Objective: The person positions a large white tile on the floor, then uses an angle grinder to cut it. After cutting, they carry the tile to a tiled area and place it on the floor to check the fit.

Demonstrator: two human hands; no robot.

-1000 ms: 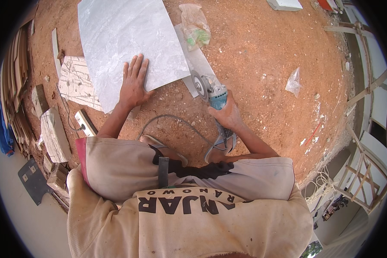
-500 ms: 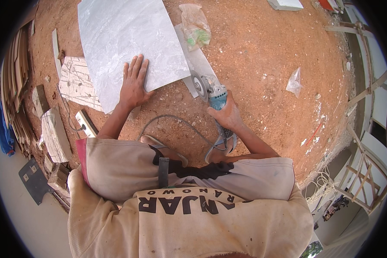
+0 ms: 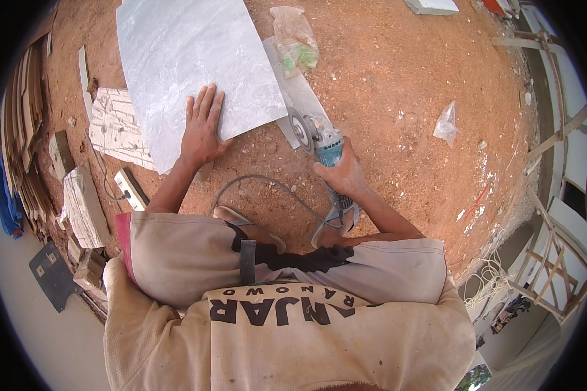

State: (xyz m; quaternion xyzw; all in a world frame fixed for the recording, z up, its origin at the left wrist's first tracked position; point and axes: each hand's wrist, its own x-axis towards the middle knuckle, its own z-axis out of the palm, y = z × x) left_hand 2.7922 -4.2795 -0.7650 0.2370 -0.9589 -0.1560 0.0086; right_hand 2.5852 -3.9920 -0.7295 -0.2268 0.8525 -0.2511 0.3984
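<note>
My left hand (image 3: 203, 130) lies flat, fingers spread, on the lower part of a grey marbled tile (image 3: 189, 45). My right hand (image 3: 342, 169) grips a teal angle grinder (image 3: 329, 150), whose disc (image 3: 298, 128) is at the tile's lower right corner; whether they touch I cannot tell. A narrower pale strip (image 3: 306, 98) lies partly under the tile on the right. A broken scored slab (image 3: 111, 120) sticks out at the tile's left. The grinder's grey cord (image 3: 254, 176) loops over the dirt between my sandalled feet.
A crumpled bag (image 3: 295, 45) and clear plastic (image 3: 445, 124) lie on red dirt (image 3: 411, 85). At left are a power strip (image 3: 130, 190), stone offcuts (image 3: 85, 202), stacked boards (image 3: 29, 111) and blue cloth (image 3: 3, 195). At right stand wooden frames (image 3: 548, 267) beside tangled cable (image 3: 486, 280).
</note>
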